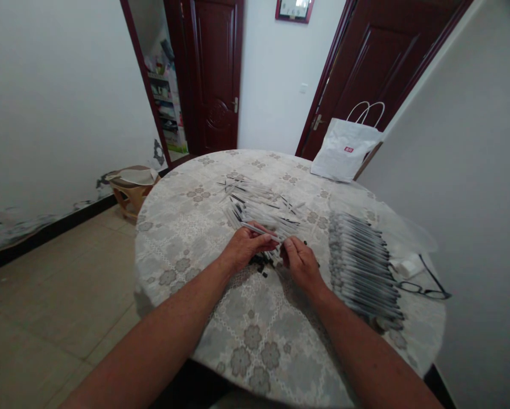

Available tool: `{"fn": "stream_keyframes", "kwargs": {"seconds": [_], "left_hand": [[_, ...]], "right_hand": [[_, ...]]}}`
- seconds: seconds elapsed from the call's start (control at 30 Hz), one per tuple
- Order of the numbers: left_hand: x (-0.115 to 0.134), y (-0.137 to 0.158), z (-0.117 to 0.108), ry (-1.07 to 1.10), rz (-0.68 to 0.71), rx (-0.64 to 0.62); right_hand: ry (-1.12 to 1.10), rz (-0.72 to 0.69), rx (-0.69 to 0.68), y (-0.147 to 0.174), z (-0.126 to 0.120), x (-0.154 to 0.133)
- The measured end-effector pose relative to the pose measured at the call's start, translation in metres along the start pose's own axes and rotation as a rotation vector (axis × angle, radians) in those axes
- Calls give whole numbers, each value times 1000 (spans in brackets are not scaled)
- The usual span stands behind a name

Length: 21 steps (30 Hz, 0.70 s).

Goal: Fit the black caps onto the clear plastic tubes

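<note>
My left hand is closed around a slim white pen, which slants down to the right. At the pen's right end, the fingertips of my right hand are pinched together; any small part between them is hidden. Just below and between the hands lie several small black pen caps. Behind the hands spreads a loose pile of white and clear pen barrels, some with dark ends. To the right of my right hand, many pens with dark ends lie side by side in a long row.
Patterned cloth covers the round table. Black-framed glasses and a small white object lie at the right edge, near clear plastic. A white paper bag stands at the back right. A wooden stool is left of the table.
</note>
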<state>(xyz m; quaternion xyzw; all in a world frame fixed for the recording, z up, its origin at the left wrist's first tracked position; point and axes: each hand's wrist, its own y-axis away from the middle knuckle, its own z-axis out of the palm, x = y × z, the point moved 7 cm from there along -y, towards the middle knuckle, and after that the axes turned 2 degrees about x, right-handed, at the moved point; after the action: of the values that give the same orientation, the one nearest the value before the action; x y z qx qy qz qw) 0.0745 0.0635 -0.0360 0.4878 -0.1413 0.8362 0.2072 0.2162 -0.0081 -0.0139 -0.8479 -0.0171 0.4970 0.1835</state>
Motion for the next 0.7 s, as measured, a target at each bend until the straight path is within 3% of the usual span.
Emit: {"fn": "stream_keyframes", "kwargs": {"seconds": [0.17, 0.3, 0.5, 0.7], "left_hand": [[0, -1, -1, 23, 17, -9], [1, 0, 0, 18, 8, -12], [1, 1, 1, 7, -2, -1], [4, 0, 0, -14, 28, -8]], "right_hand": [[-7, -14, 64, 1, -5, -3], [51, -16, 32, 0, -3, -4], [-63, 22, 52, 0, -4, 0], [61, -30, 44, 1, -5, -6]]}}
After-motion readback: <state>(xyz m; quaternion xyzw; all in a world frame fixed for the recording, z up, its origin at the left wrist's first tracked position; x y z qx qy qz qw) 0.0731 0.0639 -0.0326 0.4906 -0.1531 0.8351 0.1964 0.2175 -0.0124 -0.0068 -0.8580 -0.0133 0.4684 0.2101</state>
